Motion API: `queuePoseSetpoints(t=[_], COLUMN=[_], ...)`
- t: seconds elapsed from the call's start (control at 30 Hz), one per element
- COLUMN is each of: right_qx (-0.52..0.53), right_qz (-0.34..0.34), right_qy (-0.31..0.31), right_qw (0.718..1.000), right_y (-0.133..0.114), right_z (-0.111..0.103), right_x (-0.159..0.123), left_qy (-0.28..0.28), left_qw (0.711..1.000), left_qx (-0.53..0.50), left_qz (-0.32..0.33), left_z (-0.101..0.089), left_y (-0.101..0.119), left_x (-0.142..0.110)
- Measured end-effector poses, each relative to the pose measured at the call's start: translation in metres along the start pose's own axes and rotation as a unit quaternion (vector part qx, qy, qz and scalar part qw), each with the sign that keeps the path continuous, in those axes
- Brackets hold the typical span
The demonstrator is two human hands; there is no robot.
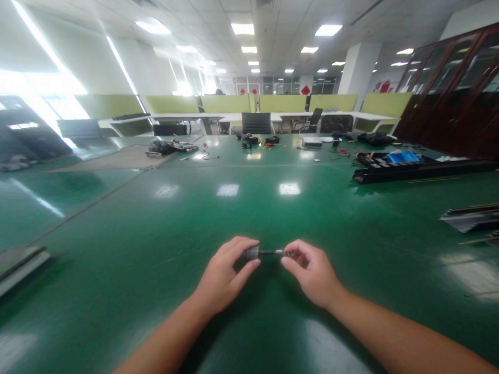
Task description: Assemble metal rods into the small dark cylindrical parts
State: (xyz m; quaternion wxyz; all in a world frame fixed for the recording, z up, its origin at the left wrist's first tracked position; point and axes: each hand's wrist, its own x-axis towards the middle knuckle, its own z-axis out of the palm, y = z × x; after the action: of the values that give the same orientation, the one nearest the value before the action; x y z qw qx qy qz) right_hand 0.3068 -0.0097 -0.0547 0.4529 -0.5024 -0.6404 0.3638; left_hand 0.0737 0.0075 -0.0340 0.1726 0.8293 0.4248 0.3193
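Note:
My left hand (230, 271) is closed around a short grey cylinder (253, 253), its thumb and fingers on either side. From the cylinder a thin dark rod (268, 252) runs right, ending in a silver section. My right hand (313, 270) pinches the rod's right end, where a small dark ribbed part, perhaps a coil, shows between the fingertips. Cylinder and rod lie level in one line, close over the green tabletop (249, 218). Blur and the fingers hide the finer details, so I cannot tell whether the parts are joined.
A long black rail (421, 170) lies at the right, by a tray area with a blue packet (404, 157). Tools and parts (171, 147) are scattered at the far side. A grey bar (23, 265) sits at the left edge and dark metal pieces (470, 217) at the right.

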Motion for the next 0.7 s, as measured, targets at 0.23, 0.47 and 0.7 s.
queuePoseSetpoints(t=[0.23, 0.47, 0.7], right_qx=[0.039, 0.064, 0.07], right_qz=[-0.002, -0.027, -0.026], right_qy=[-0.007, -0.019, -0.042], right_qw=[0.999, 0.997, 0.996], right_y=[0.003, 0.005, 0.002], right_z=[0.001, 0.001, 0.006], right_x=[0.0, 0.002, -0.001], left_qy=[0.062, 0.183, 0.194], left_qw=[0.992, 0.867, 0.908], left_qx=[-0.042, -0.354, -0.154], left_qz=[-0.097, -0.299, -0.339], left_z=[-0.002, -0.005, -0.073], left_y=[-0.001, -0.017, -0.039], left_x=[0.004, 0.013, -0.02])
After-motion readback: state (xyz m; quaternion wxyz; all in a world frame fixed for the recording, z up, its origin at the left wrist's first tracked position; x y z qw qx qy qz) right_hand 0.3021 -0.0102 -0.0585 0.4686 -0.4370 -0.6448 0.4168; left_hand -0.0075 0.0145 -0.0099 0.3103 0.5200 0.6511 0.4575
